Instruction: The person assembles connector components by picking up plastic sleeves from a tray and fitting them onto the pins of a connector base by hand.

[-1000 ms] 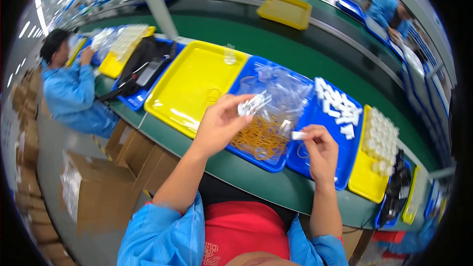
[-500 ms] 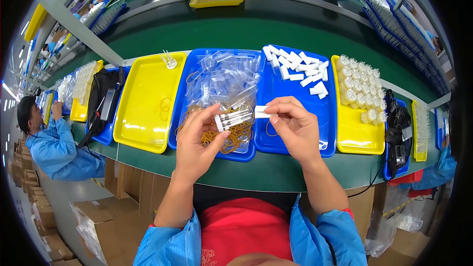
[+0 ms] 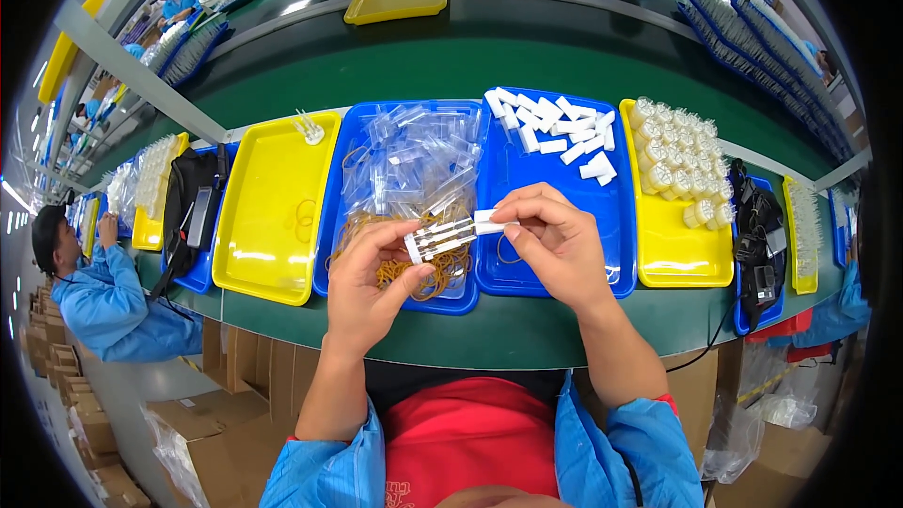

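Left to right, clock from frame centre. At 9, we have one co-worker [image 3: 118,296]; can't read what's in their hands. Same bearing, nearer: one black bag [image 3: 183,183], a grey device lying on it.

Left yellow tray [image 3: 254,254]: one white pronged fitting [image 3: 310,132] at the tray's 1, thin amber loops [image 3: 305,214] at its 3, too faint for us to count.

Left blue tray [image 3: 463,303]: clear sleeves [image 3: 409,169] at its 12, heaped, uncountable; rubber bands [image 3: 451,277] at its 6, partly under our left hand [image 3: 367,282].

Left thumb and fingers are pinched on the white end cap of the rod assembly [image 3: 445,239], held near frame centre above where the blue trays meet. Cap round; rods dark and silvery, running toward 2. We see at least two; fingers cover part of the cap.

Right hand [image 3: 555,245]: thumb and forefinger closed on one white block [image 3: 485,223] at the rod ends. Can't tell whether it's seated.

Right blue tray [image 3: 513,169]: roughly twenty loose white blocks [image 3: 598,167] at its 12 to 1, overlapping.

Right yellow tray [image 3: 682,263]: twenty-plus translucent round parts [image 3: 677,155], packed. At 3, black cables [image 3: 757,226], tangled.
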Demonstrator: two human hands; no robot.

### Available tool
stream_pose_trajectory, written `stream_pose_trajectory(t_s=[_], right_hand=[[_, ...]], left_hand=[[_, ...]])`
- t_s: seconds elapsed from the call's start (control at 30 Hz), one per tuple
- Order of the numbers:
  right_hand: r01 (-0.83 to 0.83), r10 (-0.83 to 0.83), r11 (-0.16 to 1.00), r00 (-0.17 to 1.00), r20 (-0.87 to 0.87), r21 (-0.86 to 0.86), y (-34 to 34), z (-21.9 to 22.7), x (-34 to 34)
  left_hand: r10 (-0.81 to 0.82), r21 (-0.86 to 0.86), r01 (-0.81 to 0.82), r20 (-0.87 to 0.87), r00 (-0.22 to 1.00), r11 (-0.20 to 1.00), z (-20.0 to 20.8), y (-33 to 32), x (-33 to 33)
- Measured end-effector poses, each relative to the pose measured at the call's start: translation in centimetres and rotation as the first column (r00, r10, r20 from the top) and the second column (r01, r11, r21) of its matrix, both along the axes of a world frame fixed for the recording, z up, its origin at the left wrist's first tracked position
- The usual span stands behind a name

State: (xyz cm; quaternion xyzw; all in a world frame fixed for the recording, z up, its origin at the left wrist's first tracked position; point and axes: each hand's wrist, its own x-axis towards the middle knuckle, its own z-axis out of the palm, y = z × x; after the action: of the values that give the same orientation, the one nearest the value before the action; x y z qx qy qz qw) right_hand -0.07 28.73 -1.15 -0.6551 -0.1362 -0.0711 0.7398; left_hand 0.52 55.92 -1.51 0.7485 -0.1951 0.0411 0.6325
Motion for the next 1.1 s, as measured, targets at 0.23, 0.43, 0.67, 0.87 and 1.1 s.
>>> stream_pose_trajectory(t_s=[0.23,0.43,0.67,0.87,1.1], right_hand=[[-0.049,0.048,0.999,0.997,-0.068,-0.018,0.14,-0.76,-0.04],[-0.037,0.037,0.993,0.999,-0.004,-0.113,0.46,-0.26,-0.08],[-0.046,0.042,0.996,0.998,-0.053,-0.075,0.43,-0.37,-0.21],[-0.069,0.065,0.997,0.994,-0.088,-0.043,0.16,-0.63,-0.08],[-0.057,0.055,0.998,0.993,-0.107,-0.012,0.36,-0.67,-0.01]], left_hand=[[-0.045,0.102,0.047,-0.017,0.999,0.994,0.39,-0.32,-0.04],[-0.023,0.172,0.016,0.039,0.999,0.985,0.22,-0.24,0.05],[-0.035,0.181,0.024,0.055,0.998,0.983,0.07,-0.12,-0.15],[0.014,0.134,-0.023,0.066,0.998,0.991,-0.33,-0.55,-0.15],[-0.026,0.126,0.02,0.049,0.998,0.992,-0.27,-0.51,-0.22]])
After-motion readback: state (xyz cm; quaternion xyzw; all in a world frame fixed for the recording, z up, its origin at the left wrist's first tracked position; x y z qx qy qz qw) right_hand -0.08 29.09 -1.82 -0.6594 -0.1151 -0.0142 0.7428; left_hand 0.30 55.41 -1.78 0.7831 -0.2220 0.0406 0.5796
